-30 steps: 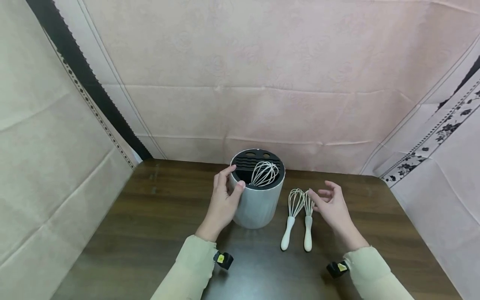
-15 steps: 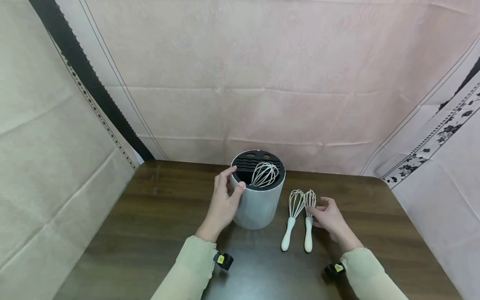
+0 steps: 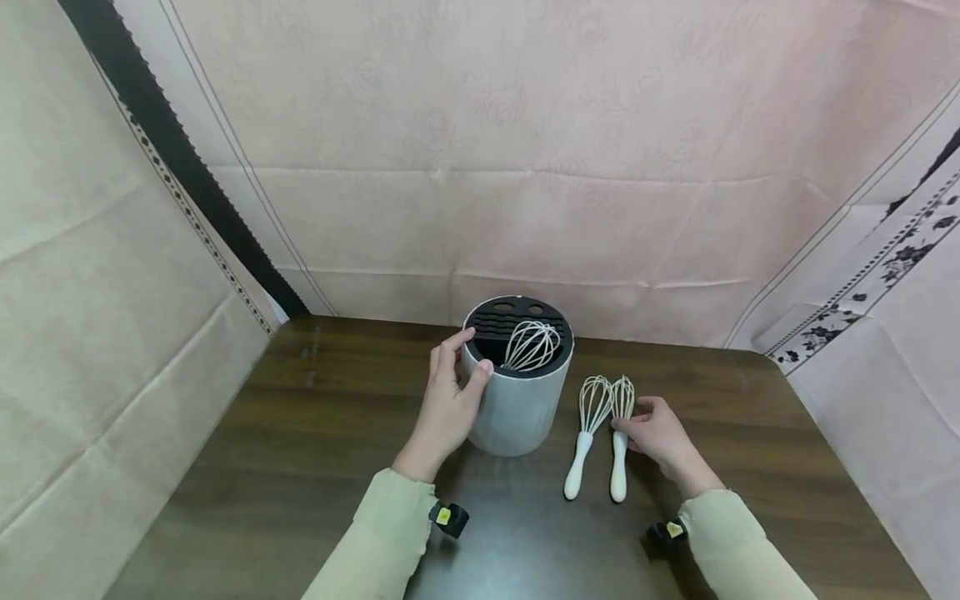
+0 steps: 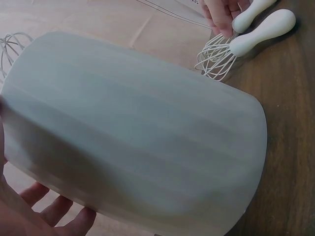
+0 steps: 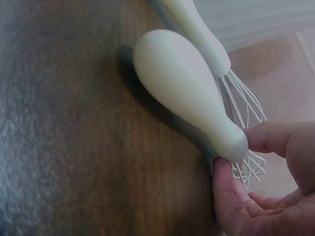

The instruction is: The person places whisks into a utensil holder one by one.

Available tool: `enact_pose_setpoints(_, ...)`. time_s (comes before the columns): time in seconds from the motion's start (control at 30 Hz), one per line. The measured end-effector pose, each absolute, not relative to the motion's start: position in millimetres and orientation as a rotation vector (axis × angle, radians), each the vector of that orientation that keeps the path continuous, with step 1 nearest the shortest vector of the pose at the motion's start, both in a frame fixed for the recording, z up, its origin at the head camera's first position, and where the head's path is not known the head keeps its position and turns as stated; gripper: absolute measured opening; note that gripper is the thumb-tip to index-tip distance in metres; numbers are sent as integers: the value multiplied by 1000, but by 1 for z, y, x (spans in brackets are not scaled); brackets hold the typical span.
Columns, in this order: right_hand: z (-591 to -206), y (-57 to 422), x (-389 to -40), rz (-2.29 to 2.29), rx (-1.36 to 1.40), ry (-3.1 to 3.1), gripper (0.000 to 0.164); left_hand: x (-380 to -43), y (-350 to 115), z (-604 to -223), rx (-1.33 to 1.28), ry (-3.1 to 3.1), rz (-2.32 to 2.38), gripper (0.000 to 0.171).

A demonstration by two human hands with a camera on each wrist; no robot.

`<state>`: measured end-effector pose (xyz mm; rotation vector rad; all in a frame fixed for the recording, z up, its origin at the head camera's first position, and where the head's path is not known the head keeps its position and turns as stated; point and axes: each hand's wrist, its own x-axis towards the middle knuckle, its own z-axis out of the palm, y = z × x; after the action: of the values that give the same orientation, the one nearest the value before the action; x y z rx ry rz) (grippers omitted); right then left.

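Observation:
A pale grey utensil holder (image 3: 519, 415) with a black slotted top stands upright on the table. My left hand (image 3: 444, 407) grips its left side, thumb at the front and fingers round the side. One whisk (image 3: 532, 345) sits in the holder's large opening, wires up, its handle hidden inside. To the right, two white-handled whisks lie side by side with their wires pointing away from me. My right hand (image 3: 660, 435) pinches the right whisk (image 5: 177, 78) at the neck between thumb and fingers. The left whisk (image 3: 578, 467) lies beside it, wire heads close together.
The brown wooden table (image 3: 337, 500) carries the holder and whisks. A pale pink cloth (image 3: 480, 167) hangs behind its far edge, with more cloth on both sides. A small dark wrist camera (image 3: 451, 518) sits on the left wrist.
My right hand has come down from the right whisk's wire head to its neck and now pinches it. The left hand has stayed on the holder.

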<state>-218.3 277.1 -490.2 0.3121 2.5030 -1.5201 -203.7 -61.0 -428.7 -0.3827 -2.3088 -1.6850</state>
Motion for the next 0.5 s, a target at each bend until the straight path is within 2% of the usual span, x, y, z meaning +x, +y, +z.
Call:
enact_pose_setpoints(0.33, -490, 276, -216, -1518, 335, 2523, 66, -202, -60, -427, -371, -2316, -1698, 54)
enact_pose_setpoints(0.5, -492, 280, -213, -1601, 307, 2473, 66, -201, -60, -427, -373, -2308, -1702, 54)
